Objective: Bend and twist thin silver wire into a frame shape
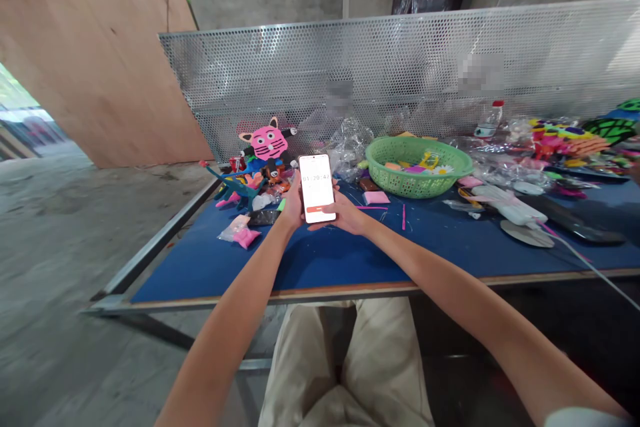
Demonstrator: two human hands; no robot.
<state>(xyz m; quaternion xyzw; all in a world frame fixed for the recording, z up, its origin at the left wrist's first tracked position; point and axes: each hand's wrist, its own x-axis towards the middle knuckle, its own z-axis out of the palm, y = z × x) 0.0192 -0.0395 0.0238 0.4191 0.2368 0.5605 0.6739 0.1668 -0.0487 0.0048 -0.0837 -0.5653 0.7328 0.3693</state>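
Both hands hold a white smartphone (pixel 317 187) upright above the blue table (pixel 350 253). Its lit screen shows a timer reading and a red button. My left hand (pixel 292 203) wraps the phone's left edge. My right hand (pixel 345 212) supports it from below and the right, its thumb lying near the bottom of the screen. Just behind the phone stand a pink paper cat figure (pixel 269 141) and a heap of small colourful craft pieces (pixel 255 187).
A green plastic basket (pixel 419 167) with small bits stands right of the phone. Clear plastic bags (pixel 350 143), pink packets (pixel 240 233), a white glue gun (pixel 510 203) with its cord and bright craft items (pixel 565 137) lie across the table. A perforated metal screen (pixel 400 73) backs it.
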